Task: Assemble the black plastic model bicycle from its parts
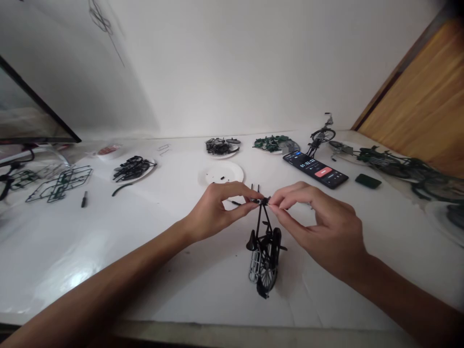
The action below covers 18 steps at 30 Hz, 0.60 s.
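Note:
A black model bicycle (267, 251) rests on the white table in front of me, its rear wheel, saddle and grey rack toward me. At its far end, my left hand (226, 208) pinches the front of the frame from the left, thumb and index finger together. My right hand (319, 220) is closed in a pinch at the same spot from the right. What lies between its fingertips is too small to make out. Two thin black prongs stick up just beyond the left fingertips. No front wheel shows on this bicycle.
Behind my hands stands a white paper plate (235, 170) with tiny black bits. Plates of black parts (133, 168) and green parts (273, 143) line the back. A phone (315, 169) lies at right, before another model bicycle (322, 135). Green part frames (60, 183) lie left.

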Motion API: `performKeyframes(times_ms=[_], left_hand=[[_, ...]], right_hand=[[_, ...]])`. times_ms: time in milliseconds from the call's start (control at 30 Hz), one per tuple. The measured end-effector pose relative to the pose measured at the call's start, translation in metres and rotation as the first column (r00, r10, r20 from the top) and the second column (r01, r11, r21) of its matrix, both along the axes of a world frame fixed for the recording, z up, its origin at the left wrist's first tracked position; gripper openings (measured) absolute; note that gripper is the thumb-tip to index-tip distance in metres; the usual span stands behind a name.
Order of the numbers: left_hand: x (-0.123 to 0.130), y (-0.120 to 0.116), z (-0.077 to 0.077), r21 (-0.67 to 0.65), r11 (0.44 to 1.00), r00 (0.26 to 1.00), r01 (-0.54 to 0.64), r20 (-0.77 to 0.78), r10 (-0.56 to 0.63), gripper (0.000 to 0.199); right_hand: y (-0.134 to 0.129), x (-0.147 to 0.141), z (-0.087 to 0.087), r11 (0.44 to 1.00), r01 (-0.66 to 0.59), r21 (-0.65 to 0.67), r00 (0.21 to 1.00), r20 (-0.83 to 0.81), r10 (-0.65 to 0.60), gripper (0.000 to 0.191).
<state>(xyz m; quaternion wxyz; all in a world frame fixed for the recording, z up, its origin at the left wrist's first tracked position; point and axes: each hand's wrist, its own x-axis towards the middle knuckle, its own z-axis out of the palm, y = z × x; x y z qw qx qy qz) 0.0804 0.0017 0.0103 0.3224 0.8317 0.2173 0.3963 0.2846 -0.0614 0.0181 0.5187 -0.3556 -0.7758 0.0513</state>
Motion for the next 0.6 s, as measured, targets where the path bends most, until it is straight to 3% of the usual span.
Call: performKeyframes(times_ms=[600], left_hand=[[0.0037,-0.0033,0.0015,-0.039,0.999,0.999,0.031,0.033,-0.029,0.018]], right_hand=[[0.0023,0.0013,-0.0021,0.999,-0.020,0.031,0.999,0.038,0.019,0.023]])
